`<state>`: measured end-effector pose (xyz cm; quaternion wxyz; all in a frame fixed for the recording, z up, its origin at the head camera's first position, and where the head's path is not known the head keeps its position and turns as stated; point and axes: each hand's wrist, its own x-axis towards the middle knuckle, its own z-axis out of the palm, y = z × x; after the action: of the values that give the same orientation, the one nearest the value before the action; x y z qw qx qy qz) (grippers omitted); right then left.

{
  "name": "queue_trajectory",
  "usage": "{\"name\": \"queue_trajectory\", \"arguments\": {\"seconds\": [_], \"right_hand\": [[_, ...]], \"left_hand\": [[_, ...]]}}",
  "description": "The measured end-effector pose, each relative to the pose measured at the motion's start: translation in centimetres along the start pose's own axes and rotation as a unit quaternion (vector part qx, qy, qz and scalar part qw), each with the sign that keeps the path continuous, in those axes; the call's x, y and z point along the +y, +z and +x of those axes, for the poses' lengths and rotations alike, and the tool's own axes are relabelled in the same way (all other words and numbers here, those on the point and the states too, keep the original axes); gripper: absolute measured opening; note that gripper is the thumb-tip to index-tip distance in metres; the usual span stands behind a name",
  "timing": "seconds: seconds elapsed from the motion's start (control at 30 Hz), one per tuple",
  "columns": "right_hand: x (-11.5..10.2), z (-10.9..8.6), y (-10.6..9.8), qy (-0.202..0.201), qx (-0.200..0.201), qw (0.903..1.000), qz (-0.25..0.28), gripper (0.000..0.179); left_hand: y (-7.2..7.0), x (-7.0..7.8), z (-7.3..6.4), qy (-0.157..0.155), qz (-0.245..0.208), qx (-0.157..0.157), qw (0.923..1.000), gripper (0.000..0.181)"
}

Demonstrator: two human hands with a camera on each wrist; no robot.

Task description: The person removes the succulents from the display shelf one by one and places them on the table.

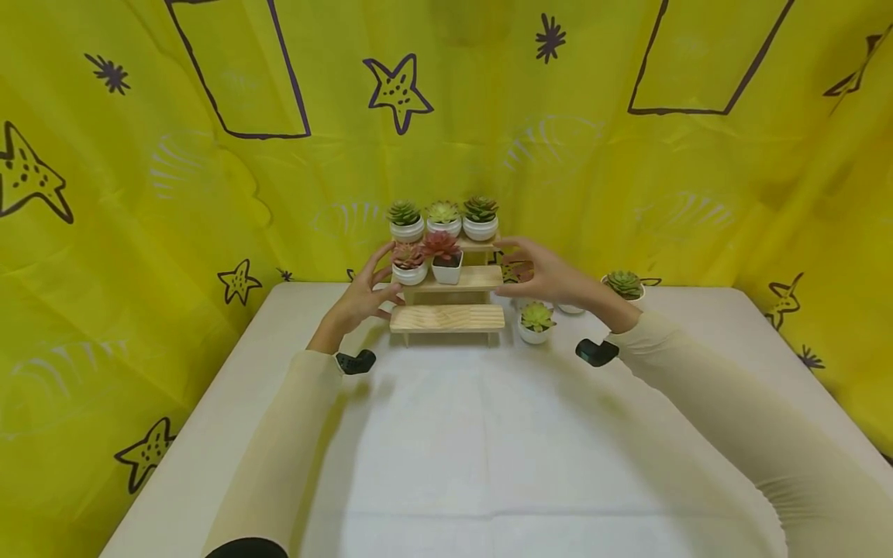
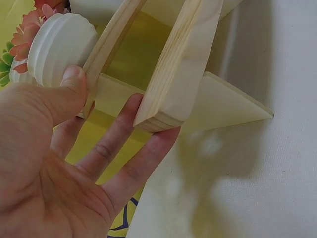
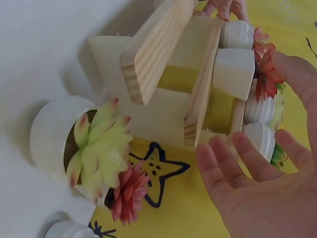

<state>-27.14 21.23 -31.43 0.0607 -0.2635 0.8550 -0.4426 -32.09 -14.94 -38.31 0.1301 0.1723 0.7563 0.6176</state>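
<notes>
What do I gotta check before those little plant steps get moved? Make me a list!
1. Three green plants upright on the top step: ok.
2. Two reddish plants upright on the middle step: ok.
3. Left hand touching the wooden stand: ok, at its left end.
4. Right hand touching the stand too: cannot tell; its fingertips are right by the middle step's end.
5. Bottom step free of pots that could tip: ok, it is bare.
6. Space to the right of the stand clear: not ok; a yellow-green plant and a red plant are there.
</notes>
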Motion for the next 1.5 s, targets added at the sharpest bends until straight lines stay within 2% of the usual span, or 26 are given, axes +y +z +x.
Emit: {"name": "queue_trajectory", "arguments": {"seconds": [0.4,0.83,0.97,1.27,1.5], "right_hand": [[-0.6,3.0,1.8,0.008,-0.004,0.9998,0.016,0.080],[-0.7,4.2,3.1,-0.011,0.001,0.9994,0.034,0.074],[-0.7,4.7,3.7,-0.003,0.006,0.9992,0.040,0.072],[-0.6,5.5,4.3,0.013,0.016,0.9997,-0.013,0.073],[-0.8,5.8,4.6,0.018,0.024,0.9995,-0.003,0.073]], "left_hand": [[-0.1,0.2,-0.1,-0.001,0.004,0.003,1.0000,0.078],[0.0,0.2,-0.2,0.008,0.005,-0.002,1.0000,0.078],[-0.1,0.2,-0.2,0.007,0.006,-0.001,1.0000,0.078],[-0.1,0.1,-0.1,0.004,0.002,0.000,1.0000,0.077],[-0.1,-0.1,0.1,0.003,0.002,0.003,1.0000,0.077]]}}
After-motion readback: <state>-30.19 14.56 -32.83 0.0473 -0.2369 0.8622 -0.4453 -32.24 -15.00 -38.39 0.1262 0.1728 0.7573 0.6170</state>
